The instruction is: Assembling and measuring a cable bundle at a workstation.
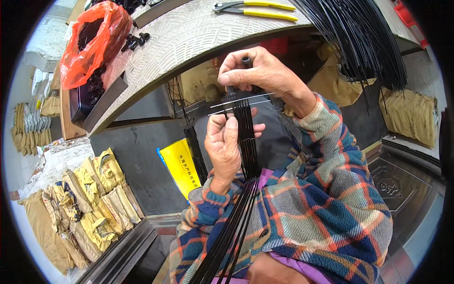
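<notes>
Hands | left hand (224, 146) grips black rods (247, 137) | right hand (257, 73) pinches black cap (246, 60) atop them

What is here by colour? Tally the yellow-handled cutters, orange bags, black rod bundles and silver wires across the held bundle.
Yellow-handled cutters: 1
Orange bag: 1
Black rod bundles: 2 (held bundle, bench bundle)
Silver wires: 2
Total: 6

A bundle of thin black rods (246, 137) stands nearly upright at centre, fanned flat (two silvery wires (241, 102) cross it), its near ends trailing toward the lap.
</notes>
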Available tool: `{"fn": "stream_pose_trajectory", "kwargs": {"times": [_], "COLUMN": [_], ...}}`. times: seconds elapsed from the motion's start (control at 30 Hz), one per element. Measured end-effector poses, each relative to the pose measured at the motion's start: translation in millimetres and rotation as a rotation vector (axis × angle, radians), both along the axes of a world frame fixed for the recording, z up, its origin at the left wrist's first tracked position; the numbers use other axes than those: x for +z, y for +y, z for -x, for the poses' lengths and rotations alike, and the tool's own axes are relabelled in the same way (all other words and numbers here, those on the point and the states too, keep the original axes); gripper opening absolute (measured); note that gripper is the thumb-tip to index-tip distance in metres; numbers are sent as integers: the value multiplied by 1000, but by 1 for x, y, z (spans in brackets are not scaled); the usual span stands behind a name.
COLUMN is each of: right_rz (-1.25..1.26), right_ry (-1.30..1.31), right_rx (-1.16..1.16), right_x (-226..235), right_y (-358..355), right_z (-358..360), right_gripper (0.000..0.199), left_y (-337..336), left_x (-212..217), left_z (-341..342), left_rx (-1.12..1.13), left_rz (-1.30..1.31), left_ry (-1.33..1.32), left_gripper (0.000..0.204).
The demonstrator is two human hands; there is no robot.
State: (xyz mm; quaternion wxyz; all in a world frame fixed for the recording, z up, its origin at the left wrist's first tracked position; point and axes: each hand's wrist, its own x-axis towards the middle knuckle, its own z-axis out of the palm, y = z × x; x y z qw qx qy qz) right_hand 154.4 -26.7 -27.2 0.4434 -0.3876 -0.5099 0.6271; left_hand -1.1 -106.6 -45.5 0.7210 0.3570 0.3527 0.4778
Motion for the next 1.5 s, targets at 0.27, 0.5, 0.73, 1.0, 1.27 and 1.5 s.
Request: {"fn": "stream_pose_trajectory", "kwargs": {"times": [0.27, 0.5, 0.73, 1.0, 1.27, 1.5], "right_rz": [61, 16, -84, -61, -356, 54], "right_ry": [39, -7, -101, -131, -53, 437], "right_rx": [24, 80, 77, 90, 69, -341], "right_x": [1, 7, 10, 10, 10, -38], "right_y": [0, -2, -5, -3, -4, -62], "right_z": [10, 22, 27, 28, 37, 41], "right_gripper": [16, 21, 23, 22, 19, 38], "left_y": [-10, -10, -7, -7, -7, -5], "left_x": [5, 7, -1, 2, 9, 1], "left_z": [1, 6, 7, 7, 13, 14], "left_rx": [35, 21, 49, 65, 119, 241], "left_rz": [-63, -71, -74, -63, -58, -8], "left_ry": [-3, -107, -126, -100, -107, -115], "left_gripper": [26, 31, 26, 32, 34, 31]}}
